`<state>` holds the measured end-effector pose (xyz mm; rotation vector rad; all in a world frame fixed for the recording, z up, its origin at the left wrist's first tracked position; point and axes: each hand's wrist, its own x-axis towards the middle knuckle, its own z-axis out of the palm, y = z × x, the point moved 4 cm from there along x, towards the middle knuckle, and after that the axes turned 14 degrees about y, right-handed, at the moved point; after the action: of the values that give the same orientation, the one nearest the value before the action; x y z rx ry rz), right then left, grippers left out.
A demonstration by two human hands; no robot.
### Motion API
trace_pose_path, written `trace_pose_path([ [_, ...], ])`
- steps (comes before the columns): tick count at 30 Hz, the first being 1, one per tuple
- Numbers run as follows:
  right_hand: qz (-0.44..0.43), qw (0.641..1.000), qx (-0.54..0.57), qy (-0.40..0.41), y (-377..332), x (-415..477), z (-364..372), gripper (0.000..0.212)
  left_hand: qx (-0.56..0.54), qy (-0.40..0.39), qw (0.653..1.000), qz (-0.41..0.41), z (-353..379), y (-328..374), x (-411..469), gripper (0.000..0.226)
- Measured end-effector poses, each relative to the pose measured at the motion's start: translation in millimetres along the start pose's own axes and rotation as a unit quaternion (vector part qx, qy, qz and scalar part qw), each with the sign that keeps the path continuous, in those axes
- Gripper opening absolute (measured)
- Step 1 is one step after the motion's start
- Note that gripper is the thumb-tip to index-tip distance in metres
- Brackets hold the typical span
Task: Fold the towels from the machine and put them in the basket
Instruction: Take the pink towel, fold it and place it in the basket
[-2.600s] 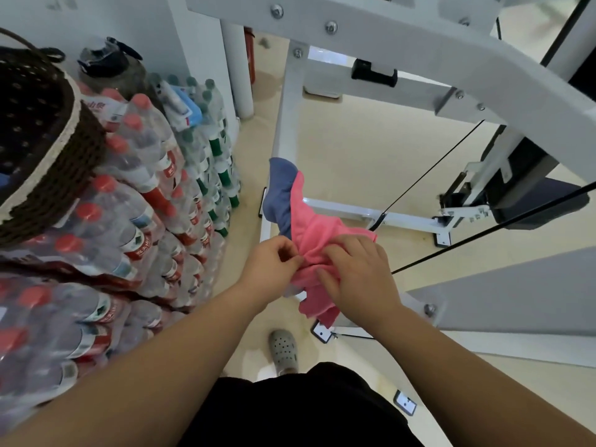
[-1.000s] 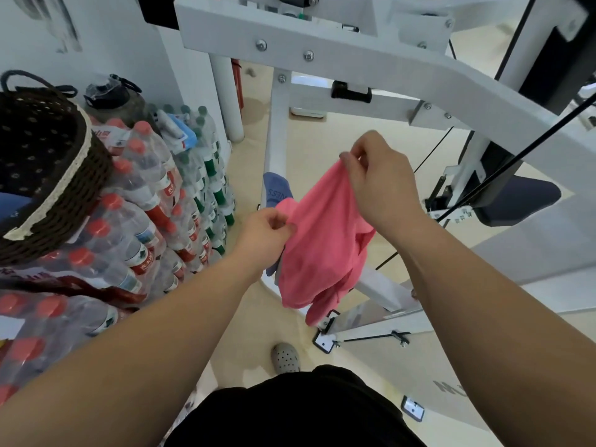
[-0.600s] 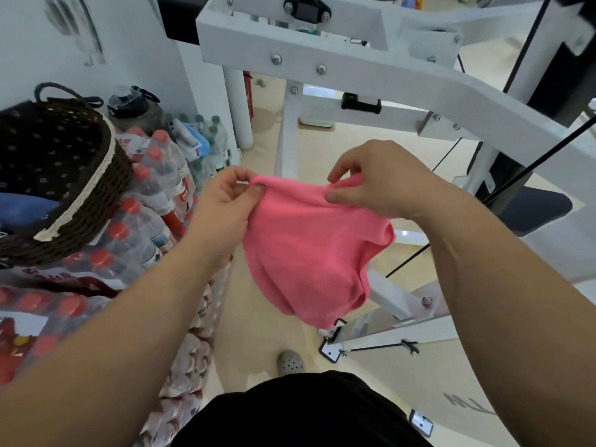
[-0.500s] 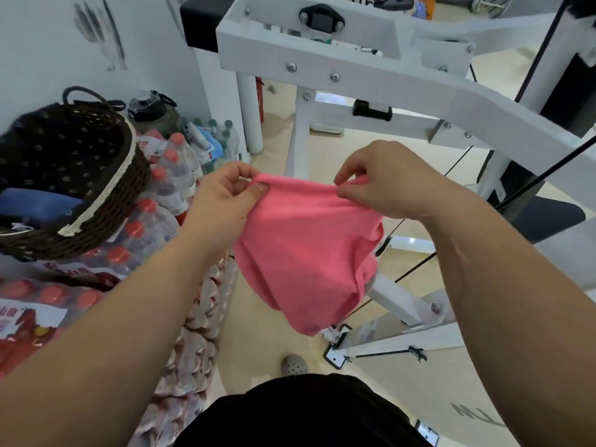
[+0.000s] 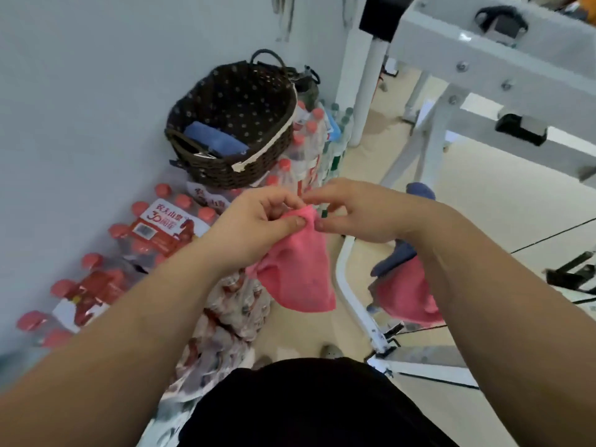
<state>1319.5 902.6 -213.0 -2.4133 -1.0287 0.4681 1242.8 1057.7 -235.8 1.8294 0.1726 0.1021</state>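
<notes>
Against the wall at the left stood packs of red-capped water bottles [image 5: 154, 227], and the dark woven basket [image 5: 258, 166] sat on top of the stack at its far end. A folded blue towel [image 5: 214, 141] lay inside it. In front of the basket, the left hand [image 5: 254, 224] pinched the bunched top edge of a pink towel [image 5: 296, 275] between thumb and fingers. The cloth hung doubled below, above the floor. The right hand [image 5: 358, 214] met it there, forefinger and thumb pinching the same edge from the other side. Further right, a second pink towel [image 5: 409, 295] and a navy towel [image 5: 392, 258] were draped on the white machine frame [image 5: 451, 130].
</notes>
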Motion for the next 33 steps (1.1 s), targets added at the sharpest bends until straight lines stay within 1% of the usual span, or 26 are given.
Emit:
trace_pose_path([
  [1, -0.022, 1.0, 0.009, -0.01, -13, 10, 10, 0.028, -0.003, 0.015, 1.0, -0.002, -13, -5, -6, 0.004],
  [2, -0.04, 0.999, 0.022, -0.017, -26, 19, 19, 0.023, -0.007, 0.033, 0.999, -0.006, -26, -10, -13, 0.003],
  [3, -0.055, 0.998, 0.036, -0.019, -37, 28, 27, 0.024, -0.014, 0.048, 0.999, -0.012, -38, -14, -19, 0.002],
  [5, -0.078, 0.995, 0.067, -0.017, -54, 43, 41, 0.016, -0.018, 0.076, 0.997, -0.019, -60, -22, -30, 0.003],
  [7, -0.109, 0.99, 0.089, -0.023, -70, 55, 52, 0.017, -0.009, 0.114, 0.993, -0.025, -78, -28, -44, 0.005],
  [10, -0.145, 0.981, 0.12, -0.04, -91, 68, 62, 0.009, -0.009, 0.162, 0.986, -0.049, -98, -37, -65, 0.005],
  [12, -0.145, 0.974, 0.164, -0.051, -102, 75, 65, 0.008, -0.009, 0.186, 0.98, -0.075, -106, -45, -80, 0.006],
  [14, -0.155, 0.967, 0.189, -0.067, -109, 82, 69, 0.012, 0.021, 0.204, 0.974, -0.1, -109, -52, -95, 0.013],
  [18, -0.197, 0.963, 0.166, -0.079, -116, 90, 74, 0.017, 0.064, 0.239, 0.955, -0.166, -103, -76, -131, 0.029],
  [19, -0.205, 0.962, 0.164, -0.074, -116, 92, 76, 0.016, 0.072, 0.244, 0.949, -0.188, -100, -85, -142, 0.027],
  [21, -0.219, 0.963, 0.152, -0.048, -113, 97, 79, 0.016, 0.083, 0.262, 0.935, -0.226, -92, -100, -167, 0.012],
  [22, -0.226, 0.965, 0.129, -0.03, -111, 100, 83, 0.016, 0.083, 0.281, 0.925, -0.243, -86, -105, -180, 0.008],
  [25, -0.244, 0.969, 0.036, 0.004, -107, 108, 100, 0.019, 0.069, 0.36, 0.882, -0.297, -72, -123, -221, 0.02],
  [27, -0.27, 0.963, -0.008, -0.006, -107, 107, 115, 0.019, 0.063, 0.401, 0.855, -0.322, -69, -127, -249, 0.026],
  [29, -0.286, 0.957, -0.022, -0.036, -108, 102, 128, 0.017, 0.074, 0.421, 0.837, -0.341, -69, -126, -272, 0.026],
  [31, -0.288, 0.955, -0.025, -0.069, -110, 96, 141, 0.018, 0.067, 0.424, 0.833, -0.349, -74, -118, -290, 0.026],
  [33, -0.283, 0.954, -0.041, -0.09, -115, 93, 151, 0.02, 0.045, 0.409, 0.838, -0.359, -81, -108, -305, 0.027],
])
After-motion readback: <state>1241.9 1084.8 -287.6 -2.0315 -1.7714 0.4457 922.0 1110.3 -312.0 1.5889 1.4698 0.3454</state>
